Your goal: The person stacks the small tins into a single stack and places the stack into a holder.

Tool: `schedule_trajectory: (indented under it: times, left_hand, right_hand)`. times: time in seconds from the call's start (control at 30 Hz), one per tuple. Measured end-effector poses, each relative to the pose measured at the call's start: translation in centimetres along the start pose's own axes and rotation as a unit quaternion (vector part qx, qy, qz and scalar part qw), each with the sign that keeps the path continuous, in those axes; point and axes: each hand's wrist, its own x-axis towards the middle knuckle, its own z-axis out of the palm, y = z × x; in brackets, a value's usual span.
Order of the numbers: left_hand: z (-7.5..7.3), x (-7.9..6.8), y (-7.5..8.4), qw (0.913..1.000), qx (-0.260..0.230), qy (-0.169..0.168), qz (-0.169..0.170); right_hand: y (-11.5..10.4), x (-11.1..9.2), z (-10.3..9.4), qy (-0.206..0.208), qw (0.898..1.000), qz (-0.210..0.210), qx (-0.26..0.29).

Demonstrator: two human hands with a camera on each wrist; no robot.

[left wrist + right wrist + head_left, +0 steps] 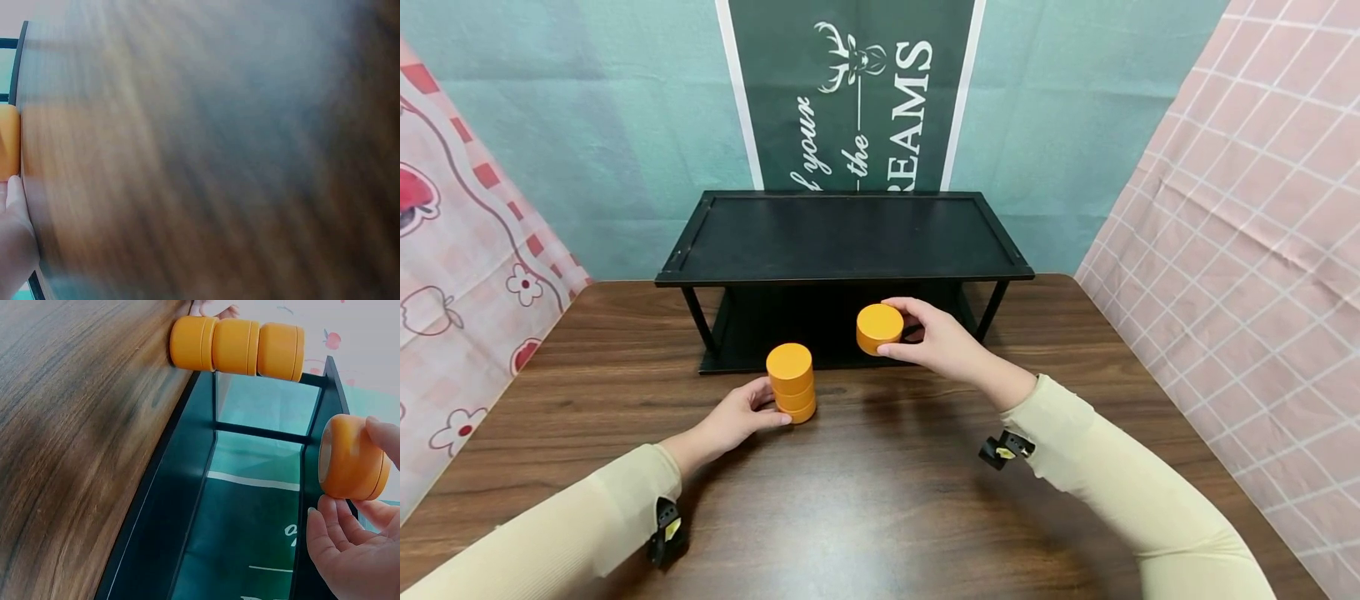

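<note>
Three round orange jars [791,383] stand stacked upright on the table, each with a lid seam visible in the right wrist view. My left hand [748,414] grips the stack low down, its thumb in front and fingers on the left side. In the left wrist view only an edge of an orange jar [9,142] shows. Another orange jar [879,327] is held up off the table by my right hand [936,337], between thumb and fingers. The right wrist view shows this held jar [353,457] with a paler underside, apart from the stack [235,345].
A black two-level shelf [842,237] stands at the back of the brown wooden table [880,500], just behind both hands. Its lower board [842,354] lies close behind the stack. Patterned cloths hang behind and at both sides.
</note>
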Motion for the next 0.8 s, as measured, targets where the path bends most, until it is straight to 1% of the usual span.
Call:
schedule_trajectory:
  times: [0.3, 0.53, 0.8]
  left_hand:
    - [-0.2, -0.1, 0.0, 1.0000, 0.001, 0.001, -0.004]
    - [-0.1, 0.1, -0.1, 1.0000, 0.002, 0.004, -0.001]
    - [0.0, 0.1, 0.0, 1.0000, 0.002, 0.004, -0.001]
  right_hand:
    - [-0.2, 1.0, 1.1, -0.007, 1.000, -0.008, 0.012]
    - [-0.6, 1.9, 2.0, -0.012, 1.000, -0.009, 0.002]
    - [-1.2, 2.8, 3.0, -0.022, 0.999, -0.024, 0.012]
